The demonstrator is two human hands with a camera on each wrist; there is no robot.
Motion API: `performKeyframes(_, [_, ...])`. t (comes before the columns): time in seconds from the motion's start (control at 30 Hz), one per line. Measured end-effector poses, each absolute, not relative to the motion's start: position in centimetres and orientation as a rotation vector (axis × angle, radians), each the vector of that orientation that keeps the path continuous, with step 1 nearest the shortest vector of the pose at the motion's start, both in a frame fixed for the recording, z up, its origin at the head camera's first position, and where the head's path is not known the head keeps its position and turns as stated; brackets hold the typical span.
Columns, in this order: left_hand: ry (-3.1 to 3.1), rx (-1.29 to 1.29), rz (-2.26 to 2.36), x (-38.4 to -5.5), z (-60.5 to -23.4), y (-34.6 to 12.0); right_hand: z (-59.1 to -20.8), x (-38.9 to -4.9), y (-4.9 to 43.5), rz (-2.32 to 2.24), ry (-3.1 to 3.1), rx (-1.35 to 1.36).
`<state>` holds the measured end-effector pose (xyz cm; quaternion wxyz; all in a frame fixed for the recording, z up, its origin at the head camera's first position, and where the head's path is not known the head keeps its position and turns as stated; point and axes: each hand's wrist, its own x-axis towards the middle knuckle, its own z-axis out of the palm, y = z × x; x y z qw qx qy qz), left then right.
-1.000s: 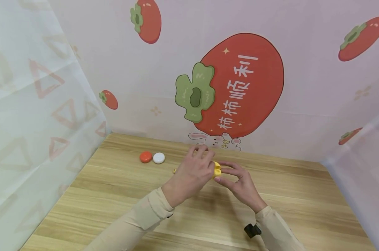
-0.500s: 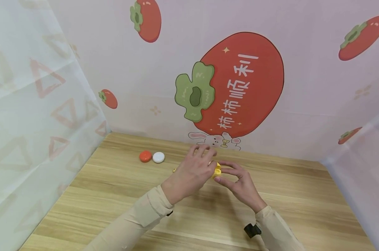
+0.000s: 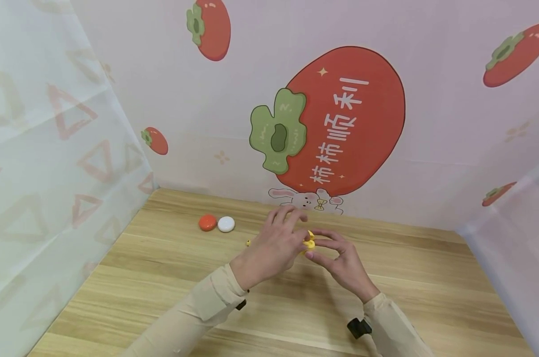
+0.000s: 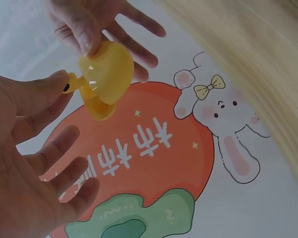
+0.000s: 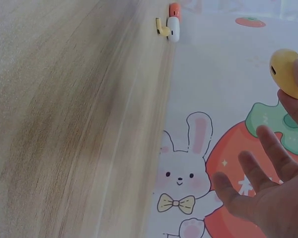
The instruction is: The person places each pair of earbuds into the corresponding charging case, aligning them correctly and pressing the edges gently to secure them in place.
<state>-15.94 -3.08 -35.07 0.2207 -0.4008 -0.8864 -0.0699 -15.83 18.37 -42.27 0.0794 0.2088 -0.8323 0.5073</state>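
My right hand (image 3: 344,260) holds a small rounded yellow earbud case (image 4: 111,72) by its outside, thumb on one side and fingers on the other. The case's two halves stand apart, lid raised. From the left, my left hand (image 3: 271,248) pinches a yellow earbud (image 4: 73,82) with a black spot between thumb and index finger, its other fingers spread. The earbud is at the case's opening; how far inside it sits I cannot tell. A second yellow earbud (image 5: 161,28) lies on the table, mostly behind my left hand in the head view.
A red rounded case (image 3: 208,222) and a white rounded case (image 3: 226,224) sit side by side on the wooden table (image 3: 162,277), left of my hands. A wall covering (image 3: 430,148) with printed persimmons rises behind the table; another covered wall (image 3: 28,148) stands at left.
The left hand has shifted slightly; its thumb and index finger have turned at the case, and a bit of yellow now shows by their tips. The right hand and case have barely moved.
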Motion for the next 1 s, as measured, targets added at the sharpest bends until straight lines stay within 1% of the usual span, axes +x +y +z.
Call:
performKeyframes(0.27, [-2.436, -1.091, -0.425, -16.1, -36.0, -3.1, -42.3, -15.8, 18.4, 1.497, -2.489, 0.635])
performKeyframes(0.6, [-2.407, -1.089, -0.381, -16.1, -36.4, -3.0, -42.4, -15.8, 18.5, 1.51, -2.49, 0.635])
performKeyframes(1.0, [-2.445, -1.125, -0.515, -16.1, -36.4, -3.5, -42.1, -15.8, 18.7, 1.492, -2.497, 0.642])
